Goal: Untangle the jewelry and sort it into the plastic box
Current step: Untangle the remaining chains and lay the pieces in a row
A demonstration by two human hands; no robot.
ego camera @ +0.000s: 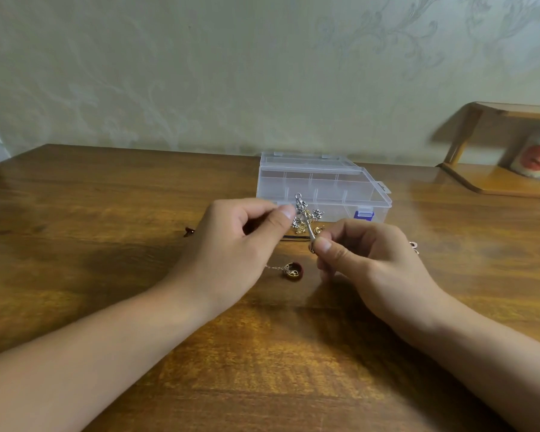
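Observation:
A tangle of silver and gold jewelry [304, 216] hangs in the air just in front of the clear plastic box [325, 188]. My left hand [247, 241] pinches the tangle's upper part between thumb and forefinger. My right hand [362, 260] pinches a silver piece at the tangle's lower end. The box is a shut, compartmented case with a blue latch [363, 213]. A thin chain with a dark red ring [293, 271] lies on the wooden table [106, 229] between my hands.
A small dark piece [188, 231] lies left of my left hand and a small metal piece [414, 247] right of my right hand. A black cord [293, 238] lies under the tangle. A wooden shelf [496, 179] with a mug stands at the back right.

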